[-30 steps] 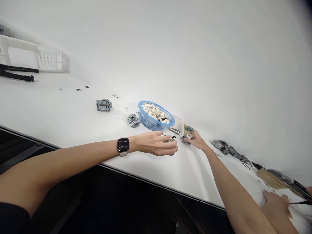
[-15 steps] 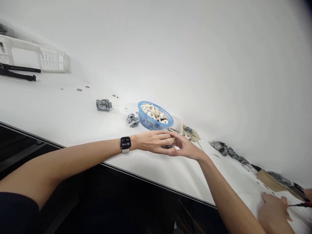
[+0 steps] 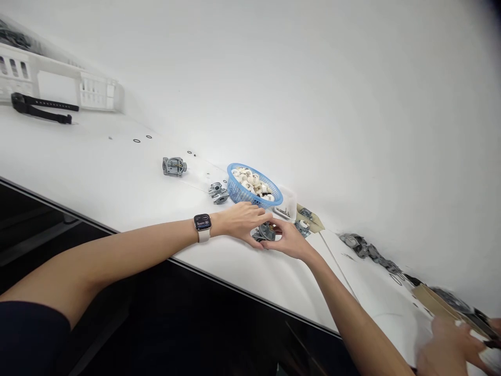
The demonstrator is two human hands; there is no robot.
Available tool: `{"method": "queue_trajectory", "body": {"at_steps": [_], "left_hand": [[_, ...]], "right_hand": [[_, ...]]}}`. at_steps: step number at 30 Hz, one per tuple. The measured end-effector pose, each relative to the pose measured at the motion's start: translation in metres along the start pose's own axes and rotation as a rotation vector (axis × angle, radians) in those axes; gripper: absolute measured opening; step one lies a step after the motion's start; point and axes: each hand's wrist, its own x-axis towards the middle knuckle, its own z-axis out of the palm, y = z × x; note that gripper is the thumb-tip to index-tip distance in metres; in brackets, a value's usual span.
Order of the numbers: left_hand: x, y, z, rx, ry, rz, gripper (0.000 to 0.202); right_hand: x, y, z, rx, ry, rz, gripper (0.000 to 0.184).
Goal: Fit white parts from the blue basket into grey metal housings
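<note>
My left hand (image 3: 241,220), with a smartwatch (image 3: 202,223) on its wrist, and my right hand (image 3: 288,241) meet around a small grey metal part (image 3: 264,232) on the white table (image 3: 97,172). Fingers of both hands grip it from either side, just in front of a blue basket (image 3: 253,189) filled with several white round parts. A clear plastic box (image 3: 286,204) stands right of the basket.
Two more grey metal castings lie left of the basket, one (image 3: 174,166) farther, one (image 3: 218,192) close. A row of grey parts (image 3: 368,249) runs along the right. Another person's hand (image 3: 454,347) works at bottom right. White crates (image 3: 58,86) stand far left.
My right hand left the parts right of the basket and came to my left hand. Both now hold the grey part. The view shifted slightly right.
</note>
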Motion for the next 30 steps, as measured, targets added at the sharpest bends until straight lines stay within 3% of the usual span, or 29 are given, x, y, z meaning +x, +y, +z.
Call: {"method": "queue_trajectory", "body": {"at_steps": [11,17,20,23,25,27,30], "left_hand": [[-0.001,0.003,0.001,-0.122,-0.172,-0.104,0.043],[-0.002,0.004,0.001,-0.182,-0.167,-0.091,0.045],[-0.002,0.004,0.001,-0.202,-0.155,-0.085,0.045],[-0.003,0.002,0.003,-0.206,-0.144,-0.088,0.044],[-0.004,0.001,0.006,-0.205,-0.133,-0.091,0.041],[-0.004,0.0,0.01,-0.201,-0.121,-0.093,0.038],[-0.004,-0.001,0.015,-0.182,-0.109,-0.089,0.035]], "right_hand": [[0.004,0.0,0.003,-0.071,-0.034,0.028,0.045],[0.002,-0.008,0.003,-0.062,-0.046,0.052,0.051],[0.003,-0.011,-0.014,-0.062,-0.103,0.055,0.057],[0.016,-0.012,-0.047,-0.1,-0.124,0.094,0.059],[0.035,-0.012,-0.071,-0.147,-0.067,0.142,0.038],[0.062,-0.011,-0.088,-0.215,0.04,0.183,0.032],[0.108,-0.007,-0.089,-0.31,0.12,0.252,0.031]]}}
